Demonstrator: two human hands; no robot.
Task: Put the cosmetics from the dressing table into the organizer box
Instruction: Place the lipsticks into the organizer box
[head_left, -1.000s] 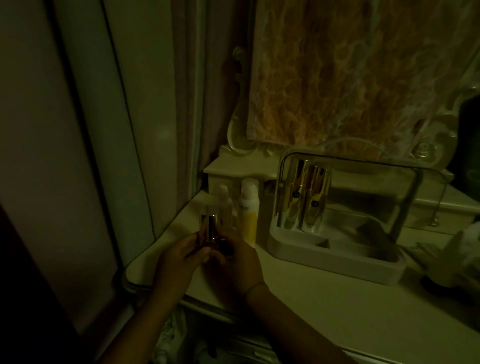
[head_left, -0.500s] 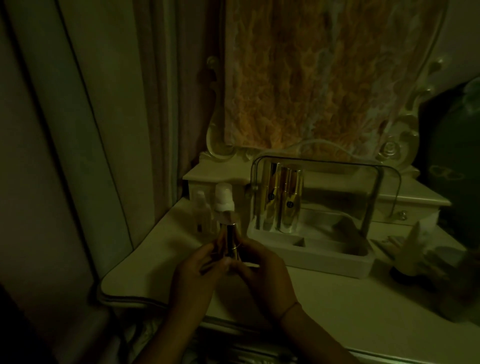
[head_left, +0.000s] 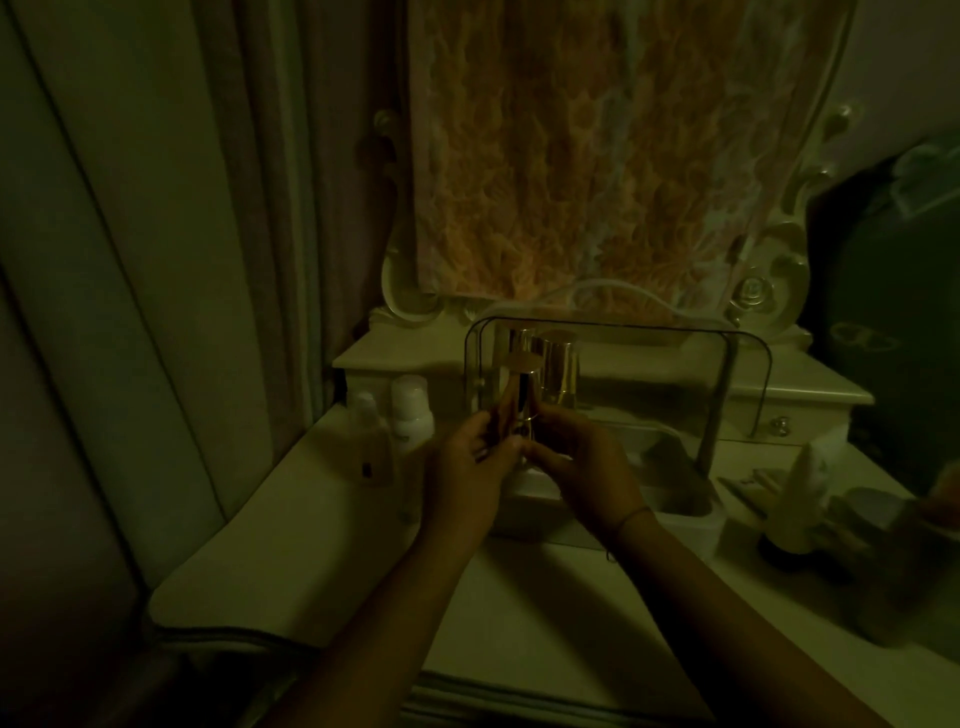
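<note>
Before the organizer box, a gold bottle was gripped by left hand and right hand; upright insertion was judged next.

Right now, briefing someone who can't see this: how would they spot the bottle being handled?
On the cream dressing table stands a clear-lidded organizer box. Before its left end, the left hand and right hand hold a gold bottle upright. Unlike the two similar gold bottles inside the box, it alone is in the hands.
</note>
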